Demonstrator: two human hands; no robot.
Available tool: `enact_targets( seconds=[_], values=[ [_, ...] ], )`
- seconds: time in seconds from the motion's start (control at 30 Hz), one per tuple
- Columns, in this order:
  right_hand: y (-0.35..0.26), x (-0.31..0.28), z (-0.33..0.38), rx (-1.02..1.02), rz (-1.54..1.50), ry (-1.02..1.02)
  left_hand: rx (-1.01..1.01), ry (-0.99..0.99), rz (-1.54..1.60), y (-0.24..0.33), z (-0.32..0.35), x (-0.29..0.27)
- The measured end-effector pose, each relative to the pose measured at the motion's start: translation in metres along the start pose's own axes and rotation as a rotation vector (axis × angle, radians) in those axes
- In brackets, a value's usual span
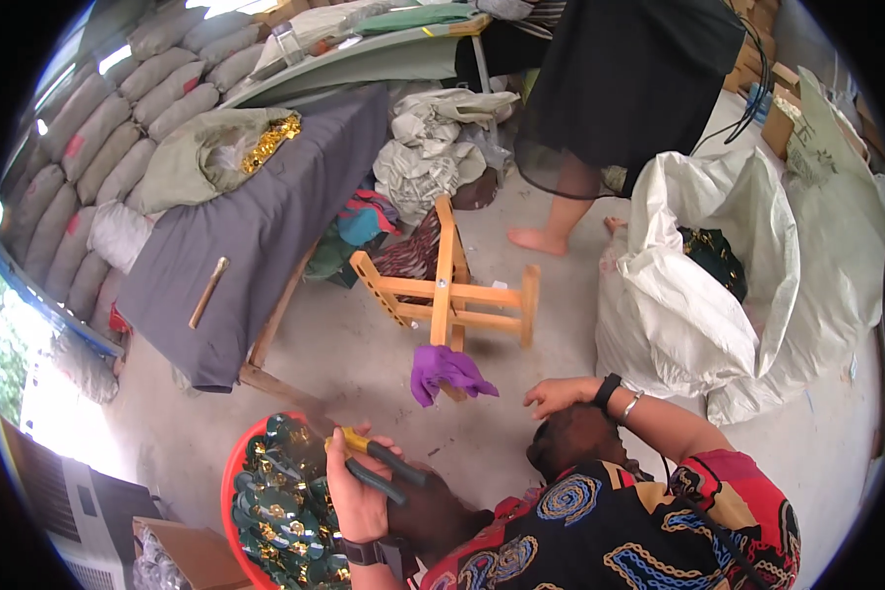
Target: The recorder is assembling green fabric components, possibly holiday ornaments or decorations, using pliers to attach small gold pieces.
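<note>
My left hand [358,497] is closed round a pair of pliers [356,440] with yellow and dark handles. Their handle ends point right and their jaws are hard to make out. The hand is over the right side of a red basin [229,501], which holds many dark green discs [283,506] with gold flower-shaped bits. Above my knee [582,442], my right hand [559,394] hangs with its fingers loosely bent and the index finger stretched to the left. Nothing shows in it. A black band and a silver bangle are on that wrist.
A wooden stand [444,285] with a purple cloth [447,374] stands ahead. To the right is a large open white sack [683,305]. A grey-covered table [256,216] at left bears a stick [209,292]. Another person [551,221] stands beyond. A cardboard box [195,551] is at lower left.
</note>
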State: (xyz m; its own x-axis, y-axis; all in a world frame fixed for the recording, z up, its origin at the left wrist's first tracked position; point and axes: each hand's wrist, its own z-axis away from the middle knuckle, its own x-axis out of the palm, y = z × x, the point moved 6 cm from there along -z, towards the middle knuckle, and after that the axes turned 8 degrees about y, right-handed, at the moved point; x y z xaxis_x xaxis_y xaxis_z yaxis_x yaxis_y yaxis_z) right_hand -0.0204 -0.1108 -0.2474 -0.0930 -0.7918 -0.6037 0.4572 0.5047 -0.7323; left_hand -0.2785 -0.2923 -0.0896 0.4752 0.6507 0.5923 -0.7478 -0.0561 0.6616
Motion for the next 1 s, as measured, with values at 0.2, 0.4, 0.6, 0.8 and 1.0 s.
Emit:
enact_targets(
  seconds=[0.2, 0.4, 0.6, 0.8, 1.0],
  values=[
    [0.010, 0.007, 0.023, 0.187, -0.266, -0.026, 0.019, -0.003, 0.027, 0.004, 0.005, -0.007],
    [0.027, 0.008, 0.011, 0.069, -0.123, 0.061, 0.060, 0.018, -0.004, 0.003, 0.004, 0.004],
    [0.029, -0.011, 0.006, 0.282, -0.219, 0.251, 0.021, -0.041, 0.026, 0.003, -0.001, -0.001],
    [0.014, -0.111, -0.017, 0.366, -0.093, 0.940, 0.021, 0.005, 0.002, 0.002, -0.001, 0.002],
    [0.008, -0.137, -0.037, 0.572, -0.131, 1.216, -0.002, 0.027, 0.025, 0.001, -0.004, 0.001]
  ],
)
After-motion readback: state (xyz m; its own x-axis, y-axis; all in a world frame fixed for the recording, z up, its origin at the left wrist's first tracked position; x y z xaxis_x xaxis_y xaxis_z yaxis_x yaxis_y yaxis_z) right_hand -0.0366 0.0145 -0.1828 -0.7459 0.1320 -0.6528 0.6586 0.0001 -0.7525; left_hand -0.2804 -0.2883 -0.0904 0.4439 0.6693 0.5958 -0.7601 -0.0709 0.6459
